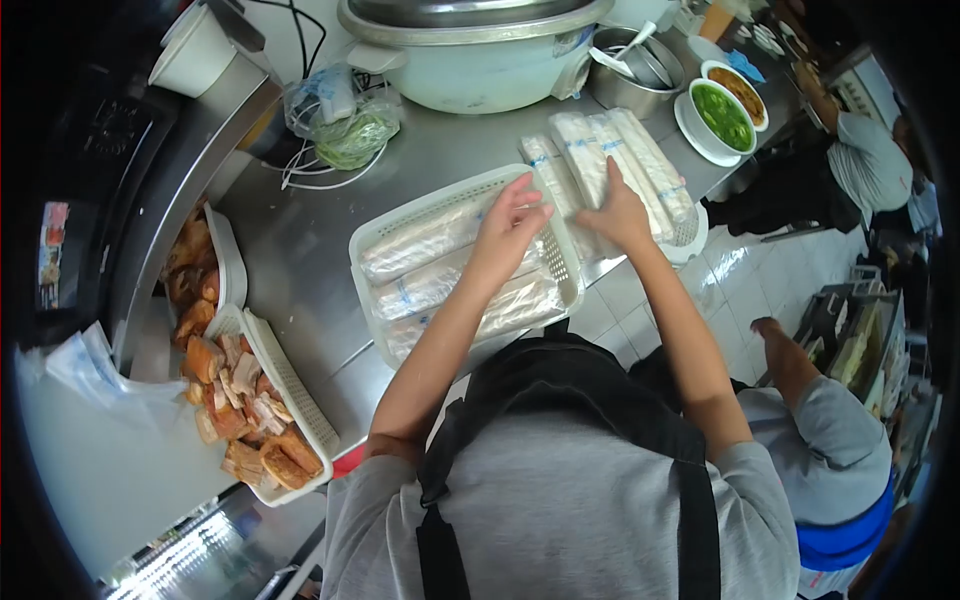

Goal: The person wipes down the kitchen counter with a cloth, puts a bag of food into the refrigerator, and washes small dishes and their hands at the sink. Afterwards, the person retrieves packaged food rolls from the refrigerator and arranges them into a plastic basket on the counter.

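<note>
Over the right part of a white basket (357, 262) my left hand (512, 232) is raised, its fingers apart and holding nothing. Long packages in clear plastic (430, 240) lie side by side in that basket. My right hand (615, 212) has its thumb and index finger spread and rests on or just over a second group of wrapped packages (655, 165). These packages lie to the right of the basket, partly over another white basket (690, 238). Whether the right palm touches the plastic cannot be made out.
Meat pieces fill a basket (290, 385) at the left. A large lidded tub (480, 65), a plastic bag of greens (350, 130), a metal pot (640, 90) and a green-filled bowl (722, 115) stand along the back. Two people (870, 165) (820, 430) are at the right.
</note>
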`<control>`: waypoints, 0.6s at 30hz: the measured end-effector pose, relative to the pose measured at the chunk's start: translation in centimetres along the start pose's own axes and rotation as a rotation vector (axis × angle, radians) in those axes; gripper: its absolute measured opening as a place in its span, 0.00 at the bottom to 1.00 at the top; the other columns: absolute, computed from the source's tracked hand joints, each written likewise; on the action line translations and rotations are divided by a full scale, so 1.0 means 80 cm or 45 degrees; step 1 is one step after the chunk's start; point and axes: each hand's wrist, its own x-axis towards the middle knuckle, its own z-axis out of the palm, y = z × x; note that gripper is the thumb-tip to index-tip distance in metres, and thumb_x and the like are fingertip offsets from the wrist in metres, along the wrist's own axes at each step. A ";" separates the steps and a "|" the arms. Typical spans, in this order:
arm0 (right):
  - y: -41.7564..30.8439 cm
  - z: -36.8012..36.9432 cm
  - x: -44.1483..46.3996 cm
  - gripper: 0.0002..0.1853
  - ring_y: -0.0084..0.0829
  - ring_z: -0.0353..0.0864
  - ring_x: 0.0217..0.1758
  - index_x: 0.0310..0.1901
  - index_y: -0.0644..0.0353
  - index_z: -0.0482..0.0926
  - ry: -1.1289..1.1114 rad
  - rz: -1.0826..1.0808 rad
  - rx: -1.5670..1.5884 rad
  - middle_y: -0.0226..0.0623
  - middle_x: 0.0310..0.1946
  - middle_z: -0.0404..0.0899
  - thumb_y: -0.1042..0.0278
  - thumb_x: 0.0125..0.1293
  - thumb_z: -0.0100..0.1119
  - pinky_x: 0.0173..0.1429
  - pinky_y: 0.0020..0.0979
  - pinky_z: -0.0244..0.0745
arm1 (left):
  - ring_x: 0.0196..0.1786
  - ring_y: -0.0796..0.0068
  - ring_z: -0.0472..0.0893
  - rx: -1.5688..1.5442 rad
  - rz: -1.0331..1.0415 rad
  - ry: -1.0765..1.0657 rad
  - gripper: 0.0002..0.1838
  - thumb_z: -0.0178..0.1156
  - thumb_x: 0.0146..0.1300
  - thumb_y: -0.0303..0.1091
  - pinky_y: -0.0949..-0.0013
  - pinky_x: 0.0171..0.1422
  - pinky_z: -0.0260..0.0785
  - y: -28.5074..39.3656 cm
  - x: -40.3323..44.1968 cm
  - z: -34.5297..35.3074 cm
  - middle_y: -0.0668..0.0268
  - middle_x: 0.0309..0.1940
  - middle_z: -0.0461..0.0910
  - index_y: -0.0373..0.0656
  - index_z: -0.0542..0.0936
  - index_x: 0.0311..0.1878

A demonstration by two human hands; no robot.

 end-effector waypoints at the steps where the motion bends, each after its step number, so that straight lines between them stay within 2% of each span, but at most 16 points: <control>1: -0.012 -0.016 -0.014 0.52 0.48 0.82 0.45 0.72 0.56 0.55 0.079 -0.125 0.109 0.54 0.48 0.77 0.65 0.40 0.68 0.51 0.41 0.77 | 0.56 0.68 0.77 -0.093 -0.104 0.010 0.31 0.61 0.66 0.39 0.67 0.61 0.68 0.001 0.006 0.003 0.56 0.55 0.74 0.35 0.64 0.67; 4: -0.057 -0.059 -0.048 0.51 0.48 0.82 0.44 0.72 0.49 0.57 0.135 -0.561 0.135 0.50 0.47 0.78 0.69 0.39 0.66 0.49 0.41 0.78 | 0.55 0.67 0.78 -0.213 -0.086 0.116 0.30 0.62 0.66 0.38 0.66 0.61 0.69 0.020 0.004 -0.008 0.54 0.56 0.74 0.33 0.65 0.65; 5: -0.074 -0.067 -0.059 0.50 0.47 0.81 0.40 0.70 0.43 0.60 0.059 -0.665 0.126 0.46 0.44 0.77 0.74 0.39 0.65 0.46 0.41 0.78 | 0.53 0.68 0.79 -0.337 -0.094 0.133 0.28 0.62 0.65 0.37 0.66 0.58 0.72 0.027 -0.001 -0.019 0.55 0.52 0.77 0.33 0.67 0.63; 8: -0.114 -0.071 -0.080 0.49 0.43 0.80 0.40 0.70 0.43 0.61 -0.112 -0.979 -0.027 0.43 0.42 0.76 0.76 0.39 0.66 0.45 0.40 0.77 | 0.49 0.69 0.81 -0.344 -0.069 0.307 0.25 0.64 0.63 0.34 0.67 0.55 0.74 0.040 -0.044 -0.060 0.58 0.48 0.80 0.34 0.70 0.60; 10: -0.133 -0.056 -0.087 0.49 0.42 0.79 0.40 0.70 0.42 0.62 -0.149 -1.185 -0.069 0.42 0.41 0.75 0.77 0.40 0.66 0.46 0.39 0.76 | 0.47 0.71 0.82 -0.377 -0.093 0.503 0.25 0.70 0.57 0.32 0.69 0.55 0.73 0.043 -0.096 -0.087 0.61 0.46 0.81 0.35 0.74 0.56; 13: -0.146 -0.023 -0.099 0.49 0.43 0.79 0.42 0.70 0.41 0.61 -0.311 -1.387 -0.149 0.42 0.40 0.74 0.78 0.41 0.66 0.48 0.39 0.75 | 0.44 0.74 0.81 -0.104 0.047 0.726 0.24 0.70 0.55 0.32 0.70 0.52 0.72 0.022 -0.163 -0.115 0.64 0.45 0.81 0.38 0.76 0.55; 14: -0.147 -0.009 -0.102 0.49 0.43 0.79 0.42 0.71 0.40 0.61 -0.379 -1.432 -0.179 0.42 0.40 0.74 0.79 0.42 0.65 0.49 0.39 0.74 | 0.45 0.73 0.80 0.130 0.033 0.783 0.25 0.71 0.54 0.32 0.69 0.52 0.71 0.009 -0.179 -0.120 0.64 0.44 0.81 0.38 0.76 0.55; 16: -0.145 0.005 -0.103 0.49 0.44 0.79 0.42 0.71 0.40 0.60 -0.613 -1.449 -0.082 0.42 0.41 0.74 0.70 0.44 0.68 0.50 0.40 0.74 | 0.45 0.73 0.79 0.601 -0.004 0.882 0.26 0.71 0.52 0.33 0.67 0.51 0.70 -0.022 -0.209 -0.130 0.65 0.44 0.81 0.38 0.76 0.55; 17: -0.148 0.005 -0.103 0.48 0.45 0.78 0.43 0.72 0.40 0.59 -0.710 -1.424 -0.092 0.42 0.42 0.74 0.67 0.45 0.68 0.51 0.41 0.74 | 0.49 0.66 0.76 0.928 0.031 0.974 0.26 0.69 0.52 0.32 0.63 0.57 0.67 -0.039 -0.217 -0.127 0.60 0.45 0.78 0.38 0.75 0.55; 18: -0.150 0.006 -0.103 0.48 0.45 0.78 0.43 0.72 0.40 0.59 -0.807 -1.396 -0.107 0.43 0.43 0.74 0.65 0.45 0.69 0.52 0.41 0.74 | 0.51 0.65 0.75 1.017 0.149 1.029 0.24 0.66 0.54 0.32 0.62 0.59 0.65 -0.043 -0.218 -0.120 0.60 0.47 0.77 0.39 0.75 0.55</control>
